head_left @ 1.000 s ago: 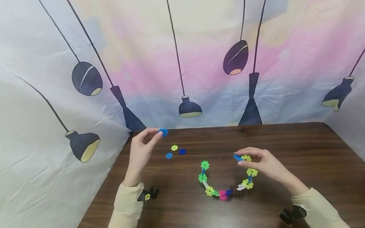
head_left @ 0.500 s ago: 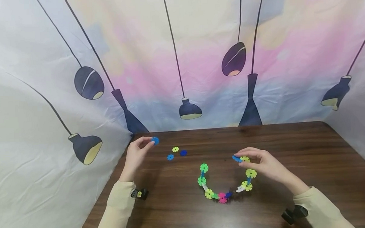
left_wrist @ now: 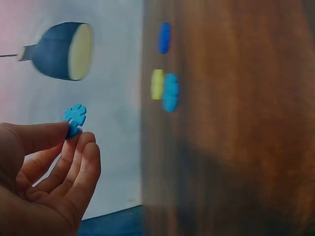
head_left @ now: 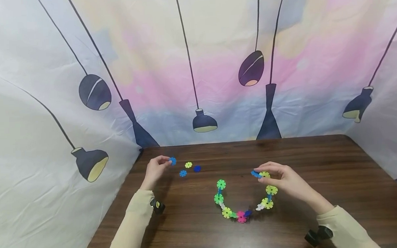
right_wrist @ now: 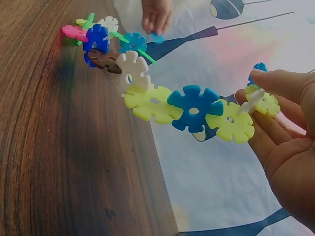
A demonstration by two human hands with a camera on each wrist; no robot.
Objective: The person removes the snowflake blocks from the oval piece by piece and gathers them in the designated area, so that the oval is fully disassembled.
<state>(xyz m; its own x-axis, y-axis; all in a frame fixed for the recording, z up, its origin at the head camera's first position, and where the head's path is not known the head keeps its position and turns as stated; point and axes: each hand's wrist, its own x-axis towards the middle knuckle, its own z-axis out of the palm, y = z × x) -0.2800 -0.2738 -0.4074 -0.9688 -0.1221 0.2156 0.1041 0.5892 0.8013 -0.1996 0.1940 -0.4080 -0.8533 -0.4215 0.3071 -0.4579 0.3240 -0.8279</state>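
My left hand (head_left: 155, 172) pinches a light blue snowflake disc (left_wrist: 76, 116) between thumb and fingers, at the far left of the table. Close to its right lie loose discs: a yellow one (head_left: 188, 165), a light blue one (head_left: 182, 173) and a dark blue one (head_left: 197, 168). My right hand (head_left: 289, 179) holds one end of a U-shaped chain of interlocked snowflake discs (right_wrist: 195, 109), its thumb and fingers at the blue end disc (head_left: 255, 174). Green, white, yellow, pink, blue and brown discs make up the chain. At its other end is a green disc (head_left: 221, 184).
The dark wooden table (head_left: 202, 238) ends at the back against a hanging cloth (head_left: 157, 85) printed with lamps. Cloth also hangs at the left and right sides. A black wrist camera (head_left: 158, 205) sits on the left sleeve, another (head_left: 318, 236) on the right.
My left hand has come down closer to the table with its blue disc, beside the loose discs. The right hand keeps its hold on the chain, almost still. The head view has shifted slightly.
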